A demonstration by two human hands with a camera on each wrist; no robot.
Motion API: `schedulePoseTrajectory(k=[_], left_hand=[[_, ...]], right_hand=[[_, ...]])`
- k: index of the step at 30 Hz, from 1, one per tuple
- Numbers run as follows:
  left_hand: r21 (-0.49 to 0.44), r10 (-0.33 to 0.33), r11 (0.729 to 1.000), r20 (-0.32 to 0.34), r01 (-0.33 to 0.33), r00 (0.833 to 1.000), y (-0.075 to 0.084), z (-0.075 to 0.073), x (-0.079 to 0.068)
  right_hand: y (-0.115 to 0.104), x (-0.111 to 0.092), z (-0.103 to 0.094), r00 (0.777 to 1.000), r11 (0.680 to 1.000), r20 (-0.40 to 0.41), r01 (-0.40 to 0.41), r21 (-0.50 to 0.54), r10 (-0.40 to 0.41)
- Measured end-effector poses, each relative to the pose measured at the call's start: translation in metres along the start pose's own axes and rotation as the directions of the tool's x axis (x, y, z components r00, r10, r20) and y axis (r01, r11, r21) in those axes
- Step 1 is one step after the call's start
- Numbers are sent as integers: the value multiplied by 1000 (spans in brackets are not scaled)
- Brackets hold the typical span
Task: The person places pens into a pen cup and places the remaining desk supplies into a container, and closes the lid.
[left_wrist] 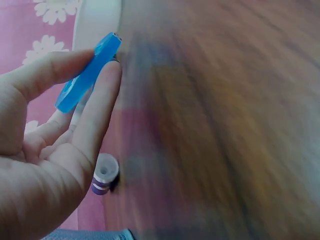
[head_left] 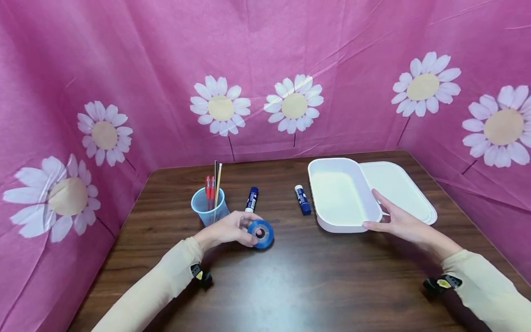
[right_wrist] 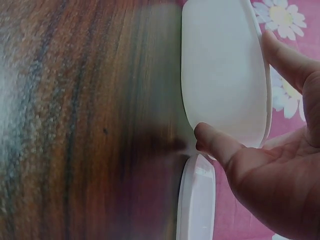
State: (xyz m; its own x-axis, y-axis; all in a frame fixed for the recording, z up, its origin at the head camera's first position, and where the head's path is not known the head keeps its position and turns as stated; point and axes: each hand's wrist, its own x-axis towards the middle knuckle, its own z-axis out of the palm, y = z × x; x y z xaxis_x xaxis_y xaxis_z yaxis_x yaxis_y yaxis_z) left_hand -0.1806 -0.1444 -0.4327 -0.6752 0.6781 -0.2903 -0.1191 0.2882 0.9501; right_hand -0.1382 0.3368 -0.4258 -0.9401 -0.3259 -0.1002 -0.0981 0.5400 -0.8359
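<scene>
A roll of blue electrical tape (head_left: pixel 268 236) is pinched between the thumb and fingers of my left hand (head_left: pixel 226 228), above the table just right of the pencil cup. In the left wrist view the tape (left_wrist: pixel 87 80) appears nearly edge-on. My right hand (head_left: pixel 400 224) holds the near right corner of a white plastic box (head_left: pixel 344 228), its thumb at the front and a finger along the right side. The right wrist view shows the thumb pressed to the wall of the box (right_wrist: pixel 225 65); some fingers are hidden behind it. The box's inside looks bare.
A white lid (head_left: pixel 400 184) lies right of the box, partly behind it. A blue cup (head_left: pixel 202 213) holds red pens and pencils. One glue stick (head_left: pixel 252 198) lies behind my left hand; another glue stick (head_left: pixel 303 201) lies left of the box. Pink flowered cloth (head_left: pixel 257 41) surrounds the table.
</scene>
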Motion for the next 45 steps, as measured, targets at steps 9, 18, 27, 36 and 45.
schedulePoseTrajectory(k=[9,18,27,36,45], left_hand=[[-200,5,980,-33,-11,999,14,6,24],[-276,33,960,-64,-50,997,28,13,52],[-286,74,953,-88,-96,993,48,24,72],[-324,110,936,-90,-134,990,62,29,90],[-279,92,955,-58,-104,994,84,36,112]], right_hand=[[4,-1,0,1000,1000,9,-5,10,5],[4,-2,1,1000,1000,9,-18,0,18],[5,-2,2,1000,999,16,-5,41,4],[3,1,3,1000,1000,16,1,21,-1],[2,2,-1,1000,1000,15,-4,-12,4]])
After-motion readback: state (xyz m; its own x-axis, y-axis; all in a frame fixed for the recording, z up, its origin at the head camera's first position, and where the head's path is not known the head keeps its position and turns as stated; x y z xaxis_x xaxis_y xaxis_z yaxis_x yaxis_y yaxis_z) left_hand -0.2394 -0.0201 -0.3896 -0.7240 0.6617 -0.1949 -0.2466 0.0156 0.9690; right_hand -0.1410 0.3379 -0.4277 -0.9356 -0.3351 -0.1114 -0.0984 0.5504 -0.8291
